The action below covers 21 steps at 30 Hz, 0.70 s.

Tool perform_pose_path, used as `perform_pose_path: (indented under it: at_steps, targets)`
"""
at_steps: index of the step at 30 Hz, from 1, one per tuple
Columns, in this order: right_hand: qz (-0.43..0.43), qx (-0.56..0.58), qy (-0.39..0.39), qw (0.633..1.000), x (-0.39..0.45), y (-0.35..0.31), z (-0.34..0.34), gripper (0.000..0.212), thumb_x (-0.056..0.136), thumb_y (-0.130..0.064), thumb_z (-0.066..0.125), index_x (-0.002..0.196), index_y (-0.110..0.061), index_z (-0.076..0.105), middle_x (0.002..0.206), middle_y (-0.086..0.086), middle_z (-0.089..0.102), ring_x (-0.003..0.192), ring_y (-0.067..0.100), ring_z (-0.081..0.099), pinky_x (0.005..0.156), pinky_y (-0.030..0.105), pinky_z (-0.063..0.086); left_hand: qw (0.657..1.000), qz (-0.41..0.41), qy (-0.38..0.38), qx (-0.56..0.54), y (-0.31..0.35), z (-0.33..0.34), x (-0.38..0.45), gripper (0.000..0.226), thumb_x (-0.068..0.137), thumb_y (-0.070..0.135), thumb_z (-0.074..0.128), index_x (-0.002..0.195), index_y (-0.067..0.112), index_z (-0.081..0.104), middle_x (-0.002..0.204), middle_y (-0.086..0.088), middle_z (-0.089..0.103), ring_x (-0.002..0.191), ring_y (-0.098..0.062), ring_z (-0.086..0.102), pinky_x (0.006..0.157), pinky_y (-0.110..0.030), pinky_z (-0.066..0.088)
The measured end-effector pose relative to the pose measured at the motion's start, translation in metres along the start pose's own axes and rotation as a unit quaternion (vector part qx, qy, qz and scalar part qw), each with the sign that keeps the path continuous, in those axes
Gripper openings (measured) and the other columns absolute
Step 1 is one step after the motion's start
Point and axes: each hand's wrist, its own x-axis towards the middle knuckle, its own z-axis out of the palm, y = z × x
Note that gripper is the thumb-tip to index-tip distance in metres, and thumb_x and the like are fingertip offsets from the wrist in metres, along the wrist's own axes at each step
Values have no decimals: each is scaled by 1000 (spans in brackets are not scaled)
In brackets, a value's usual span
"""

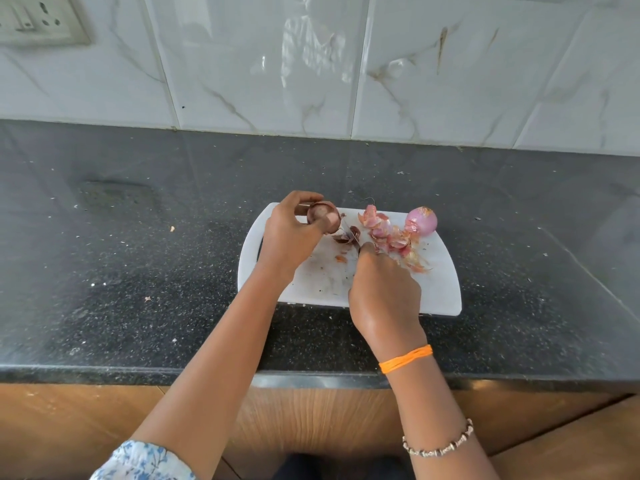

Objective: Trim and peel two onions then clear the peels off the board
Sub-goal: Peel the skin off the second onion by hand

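A white cutting board (440,289) lies on the black counter. My left hand (287,237) grips a brown-skinned onion (320,214) above the board's far left corner. My right hand (384,292) is curled round a knife handle that it hides; the thin blade (350,233) points up towards that onion. A peeled pink onion (422,220) sits at the board's far right. A heap of pink peels (388,237) lies beside it, and dark skin scraps (346,239) lie under the held onion.
The black speckled counter (138,254) stretches to both sides, with small peel bits on it. A tiled wall (311,64) stands behind, with a switch plate (38,19) at top left. The counter's front edge runs below my forearms.
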Motion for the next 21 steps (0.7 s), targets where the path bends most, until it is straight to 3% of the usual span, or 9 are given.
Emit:
perform_pose_path:
  at_steps: [2,4,7,10,14,18,21]
  targets:
    - [6,19,-17,1000,2,3,-3,30,97,-11,40,127,-10,43,117,9,60,106,29,59,76,35,44,1000,-13,3,8,1,1,0,16,82,22,69,98,23,64,82,11,59,81,-13,60,74,-30,53]
    - [11,60,-25,998,6,7,-5,29,97,-10,40,125,-9,45,115,11,60,105,29,57,75,34,40,997,-3,25,76,0,5,-2,14,82,28,67,92,18,65,71,10,57,66,-10,55,60,-20,44]
    - [-12,162,23,986,11,8,-3,47,98,-12,42,144,-10,32,127,8,57,113,28,54,82,34,41,979,29,71,188,0,10,-4,30,77,41,69,81,12,60,63,8,56,58,-10,52,49,-22,36]
    - [-28,239,74,968,22,1,2,43,94,-13,53,135,-9,43,131,11,55,116,28,53,88,35,41,964,41,97,242,-1,10,-4,39,76,48,69,78,12,56,72,7,55,66,-14,49,53,-27,31]
    - [-39,277,107,954,35,-9,5,26,86,-2,58,110,-10,58,97,5,63,94,23,57,70,29,40,976,110,49,182,-5,8,0,16,87,27,63,98,15,67,95,3,62,82,-12,56,69,-24,40]
    - [-21,305,106,946,47,-10,8,31,86,0,56,114,-12,57,96,6,66,86,26,61,69,39,52,988,98,-6,123,-9,4,6,30,88,3,57,113,15,68,97,1,56,84,-20,61,84,-41,53]
    - [2,315,89,945,52,-4,9,31,88,-1,52,117,-12,55,101,7,65,90,25,60,68,32,45,987,88,-38,128,-12,1,9,39,86,-1,61,119,18,65,96,1,50,80,-14,54,88,-36,51]
